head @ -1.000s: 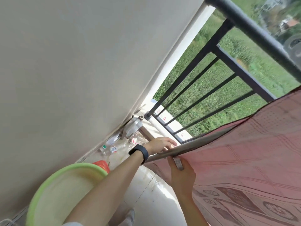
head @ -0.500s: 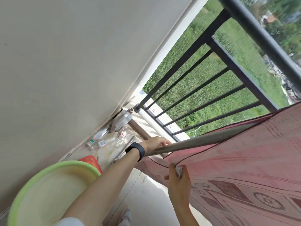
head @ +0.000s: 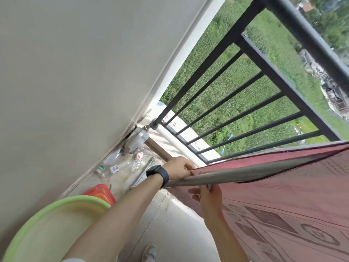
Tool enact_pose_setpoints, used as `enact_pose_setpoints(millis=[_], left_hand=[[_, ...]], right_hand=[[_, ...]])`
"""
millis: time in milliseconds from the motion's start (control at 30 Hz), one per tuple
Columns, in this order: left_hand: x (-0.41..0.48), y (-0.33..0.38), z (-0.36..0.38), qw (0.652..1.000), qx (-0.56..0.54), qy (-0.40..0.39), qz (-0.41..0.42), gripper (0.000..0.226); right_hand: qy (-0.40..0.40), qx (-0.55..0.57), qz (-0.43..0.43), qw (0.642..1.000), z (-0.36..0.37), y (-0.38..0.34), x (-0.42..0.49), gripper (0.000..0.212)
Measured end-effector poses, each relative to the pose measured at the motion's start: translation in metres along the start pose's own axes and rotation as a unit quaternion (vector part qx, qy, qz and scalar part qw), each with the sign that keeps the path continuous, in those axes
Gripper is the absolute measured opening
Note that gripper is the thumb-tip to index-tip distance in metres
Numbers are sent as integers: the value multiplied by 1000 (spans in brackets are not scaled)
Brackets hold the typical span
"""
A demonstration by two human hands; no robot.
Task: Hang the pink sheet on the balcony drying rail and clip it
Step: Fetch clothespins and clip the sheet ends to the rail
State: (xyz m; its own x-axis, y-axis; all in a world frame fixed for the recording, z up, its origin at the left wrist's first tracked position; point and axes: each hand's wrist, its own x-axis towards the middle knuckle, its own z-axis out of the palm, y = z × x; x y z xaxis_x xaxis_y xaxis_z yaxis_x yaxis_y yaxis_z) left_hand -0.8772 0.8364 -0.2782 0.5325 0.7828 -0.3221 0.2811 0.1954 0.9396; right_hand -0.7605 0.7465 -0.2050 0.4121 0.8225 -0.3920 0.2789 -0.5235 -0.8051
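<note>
Pink patterned sheet (head: 287,208) is found draped over the grey metal drying rail (head: 245,172), with one fold hanging on the near side and a darker fold on the far side, toward the black balcony railing (head: 251,59). The sheet's side edge lies close to the rail's left end. That edge is gripped at the top of the rail by the left hand (head: 179,168), fingers curled over the hem. The right hand (head: 209,200) is held just under the rail against the near fold, and whether anything is pinched there cannot be told. A green basin (head: 56,220), a red basket (head: 101,191) and plastic bottles (head: 113,169) are noted below, toward the wall. Hanging is judged done, and the step in hand is taken to be squaring the edge ahead of clipping. The next move is judged to call for the hem to be held taut on the rail while a clip is pressed over fabric and tube together.
</note>
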Motion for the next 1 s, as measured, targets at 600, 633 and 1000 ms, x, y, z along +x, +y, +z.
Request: enact_pose_setpoints(millis=[600,633,1000], left_hand=[[-17,-40,-30,977,152,142,35,16],[-21,-45,-29,968,184,163,55,13],[-6,-44,-42,913,278,273,118,11]], right_hand=[[127,-186,-132,965,11,54,-40,14],[107,-189,-135,967,12,59,-47,12],[61,-190,-88,976,53,46,-42,31]])
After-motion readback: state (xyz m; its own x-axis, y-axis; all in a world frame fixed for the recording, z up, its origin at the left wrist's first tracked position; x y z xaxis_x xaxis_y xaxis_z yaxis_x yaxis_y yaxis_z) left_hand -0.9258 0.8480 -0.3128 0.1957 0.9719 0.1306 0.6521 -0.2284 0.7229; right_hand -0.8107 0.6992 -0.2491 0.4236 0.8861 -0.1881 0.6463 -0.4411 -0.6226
